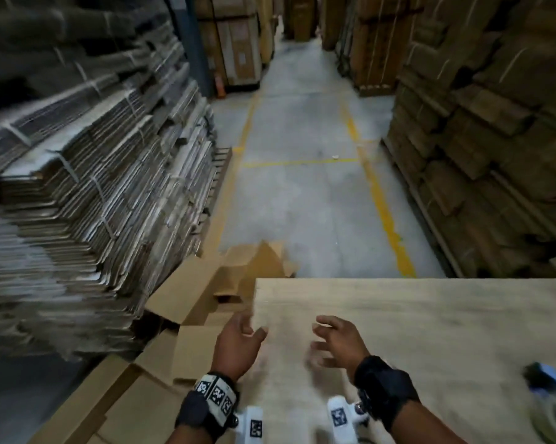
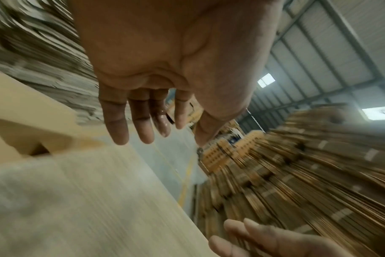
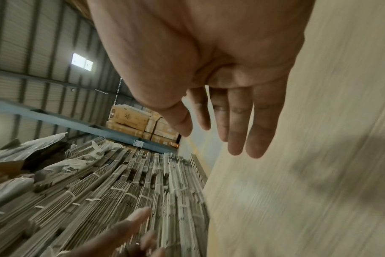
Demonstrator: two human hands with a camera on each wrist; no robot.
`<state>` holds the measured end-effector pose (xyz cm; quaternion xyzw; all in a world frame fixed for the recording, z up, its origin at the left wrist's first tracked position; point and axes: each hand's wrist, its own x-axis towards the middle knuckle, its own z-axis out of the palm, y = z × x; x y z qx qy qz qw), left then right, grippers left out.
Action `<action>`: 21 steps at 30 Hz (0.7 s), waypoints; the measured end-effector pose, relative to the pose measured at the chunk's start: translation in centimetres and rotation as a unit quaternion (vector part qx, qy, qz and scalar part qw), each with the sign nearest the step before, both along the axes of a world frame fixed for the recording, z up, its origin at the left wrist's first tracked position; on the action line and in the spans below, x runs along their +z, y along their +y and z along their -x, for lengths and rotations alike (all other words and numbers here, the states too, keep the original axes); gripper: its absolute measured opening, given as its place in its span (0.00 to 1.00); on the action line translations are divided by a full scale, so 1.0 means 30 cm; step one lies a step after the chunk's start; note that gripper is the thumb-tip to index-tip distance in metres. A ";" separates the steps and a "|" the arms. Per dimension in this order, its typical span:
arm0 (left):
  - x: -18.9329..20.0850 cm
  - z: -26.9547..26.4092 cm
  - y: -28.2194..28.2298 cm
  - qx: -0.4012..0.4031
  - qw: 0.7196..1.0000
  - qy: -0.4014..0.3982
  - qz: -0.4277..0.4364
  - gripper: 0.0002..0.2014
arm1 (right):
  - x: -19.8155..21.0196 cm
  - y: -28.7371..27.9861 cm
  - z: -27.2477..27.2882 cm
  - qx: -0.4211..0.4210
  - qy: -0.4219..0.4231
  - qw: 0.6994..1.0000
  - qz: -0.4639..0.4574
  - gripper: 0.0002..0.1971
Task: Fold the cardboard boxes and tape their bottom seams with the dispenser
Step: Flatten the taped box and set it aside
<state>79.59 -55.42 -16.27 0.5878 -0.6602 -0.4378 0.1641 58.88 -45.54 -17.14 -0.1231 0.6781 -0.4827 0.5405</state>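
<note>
Hovering over the pale wood-grain table point(image 1: 430, 315), two hands, left hand point(image 1: 238, 344) and right hand point(image 1: 337, 342), spread empty, fingers loose. Brown corrugated boxes point(image 1: 187, 293) lie jumbled at ten o'clock; their count is unclear.

a pale wood-grain table top point(image 1: 430, 331) fills the lower right. beyond it a grey concrete floor point(image 1: 302, 203) runs down an aisle marked with yellow painted lines point(image 1: 387, 219). a blue-grey steel column point(image 1: 193, 43) stands at the aisle's left side. overhead, a corrugated metal roof point(image 3: 33, 43) carries bright skylight panels point(image 3: 81, 61).
</note>
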 end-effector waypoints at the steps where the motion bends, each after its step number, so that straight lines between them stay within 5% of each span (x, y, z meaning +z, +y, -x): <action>1: 0.016 0.067 0.064 -0.012 1.000 0.010 0.000 0.20 | 0.023 0.090 0.075 0.011 0.029 1.000 -0.005 0.11; 11: 0.102 0.948 0.410 -0.285 0.952 0.069 0.090 0.19 | 0.247 0.809 0.734 -0.080 0.339 0.937 -0.043 0.09; 15: 0.143 1.252 0.580 -0.360 0.911 0.193 0.062 0.10 | 0.294 1.036 0.965 -0.125 0.387 0.909 -0.088 0.09; 21: 0.223 1.759 0.812 -0.421 0.879 0.184 0.124 0.13 | 0.300 1.274 1.437 -0.116 0.417 0.896 -0.101 0.08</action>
